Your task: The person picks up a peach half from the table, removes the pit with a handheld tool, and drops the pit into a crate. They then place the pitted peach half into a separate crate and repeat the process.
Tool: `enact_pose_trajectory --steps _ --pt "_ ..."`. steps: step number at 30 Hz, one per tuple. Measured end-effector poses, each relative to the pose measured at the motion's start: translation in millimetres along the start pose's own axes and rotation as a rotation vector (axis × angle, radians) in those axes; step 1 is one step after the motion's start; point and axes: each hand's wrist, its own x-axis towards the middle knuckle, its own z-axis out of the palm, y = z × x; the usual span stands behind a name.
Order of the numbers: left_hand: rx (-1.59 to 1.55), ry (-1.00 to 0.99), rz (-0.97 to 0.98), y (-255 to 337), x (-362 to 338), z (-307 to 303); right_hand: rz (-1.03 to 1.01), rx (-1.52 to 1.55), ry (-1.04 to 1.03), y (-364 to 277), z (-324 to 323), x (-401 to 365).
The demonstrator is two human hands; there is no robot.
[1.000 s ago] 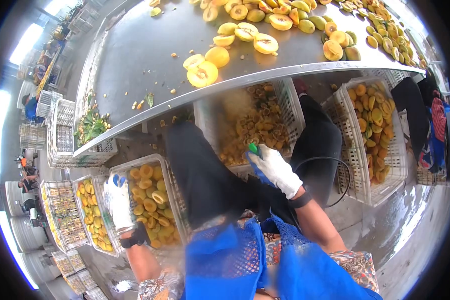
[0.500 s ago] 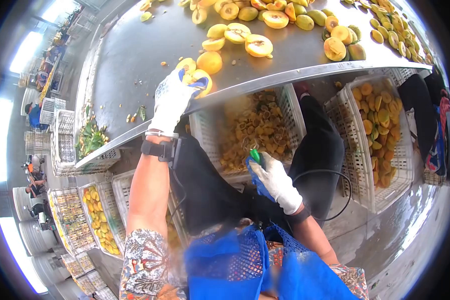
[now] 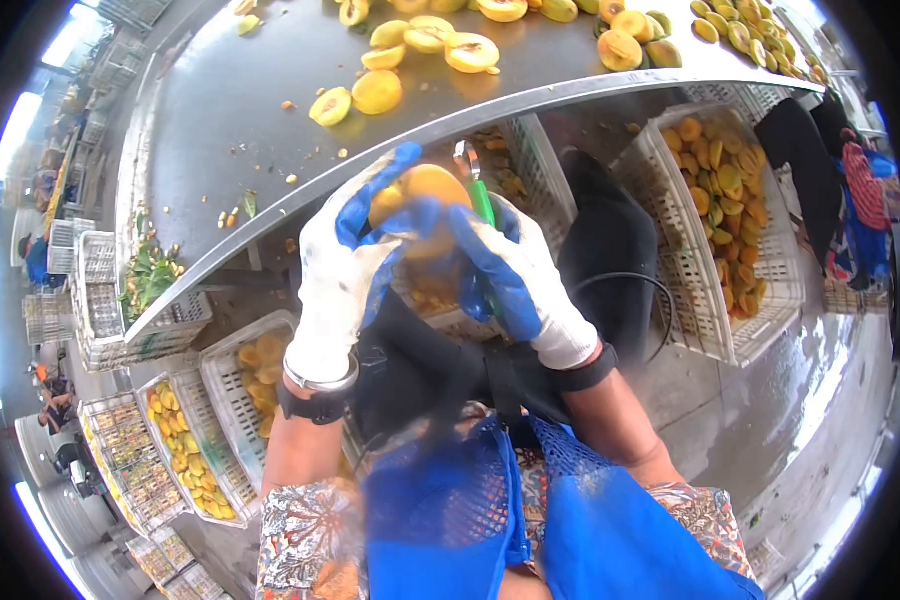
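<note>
The round yellow-orange fruit is held in the air just below the near edge of the grey steel table, between both gloved hands. It looks ripe: light, soft-fleshed, probably wet and slippery, and easily bruised. It is best cupped by its rounded sides rather than pinched.

The left hand, in a white glove with blue-coated fingers, has its grip wrapped closed around the fruit from the left. The right hand has its grip closed on a green-handled metal scoop tool, and its blue fingertips also touch the fruit. The scoop's loop points up toward the table edge.

Cut yellow fruit halves lie farther back on the table. Under the table's right end stands a white plastic lattice crate holding more fruit.
</note>
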Motion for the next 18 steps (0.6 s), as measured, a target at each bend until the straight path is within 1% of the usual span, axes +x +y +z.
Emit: enact_pose_trajectory --steps 1,4,5,7,8,9,10,12,13,16,18 --pt "-0.028 -0.002 0.017 -3.1 -6.4 -1.8 0.016 0.052 -0.010 3.3 -2.5 -3.5" --pt "-0.254 0.075 0.048 -30.5 -14.5 4.5 0.081 0.192 -0.034 18.8 -3.3 -13.3" --pt "-0.314 0.012 0.094 -36.0 -16.1 8.6 0.113 0.212 -0.037 24.8 -0.1 -14.3" --pt "-0.664 0.035 -0.064 -41.5 -21.8 19.6 0.144 0.209 -0.030 32.5 9.9 -18.1" --pt "-0.838 0.049 -0.144 -43.6 -24.7 19.9 0.127 0.113 -0.021 34.3 11.4 -19.1" --pt "-1.015 -0.032 -0.216 -46.0 -26.3 16.1 0.108 0.015 -0.013 34.9 10.0 -18.9" --pt "-1.061 -0.025 -0.257 -50.9 -27.8 13.6 0.089 -0.082 -0.002 35.8 7.9 -19.9" --pt "-1.161 -0.014 -0.343 -65.2 -31.2 10.5 0.086 -0.308 0.111 34.9 7.0 -25.8" --pt "-1.224 -0.057 -0.319 -72.8 -32.2 7.9 0.083 -0.423 0.170 32.8 6.3 -28.7" --pt "-0.961 0.088 -0.227 -79.8 -31.4 17.0 -0.044 -0.760 0.164 26.1 1.0 -44.4" --pt "-1.135 0.003 -0.235 -81.9 -30.1 16.2 0.042 -0.831 0.104 18.5 9.7 -55.0"
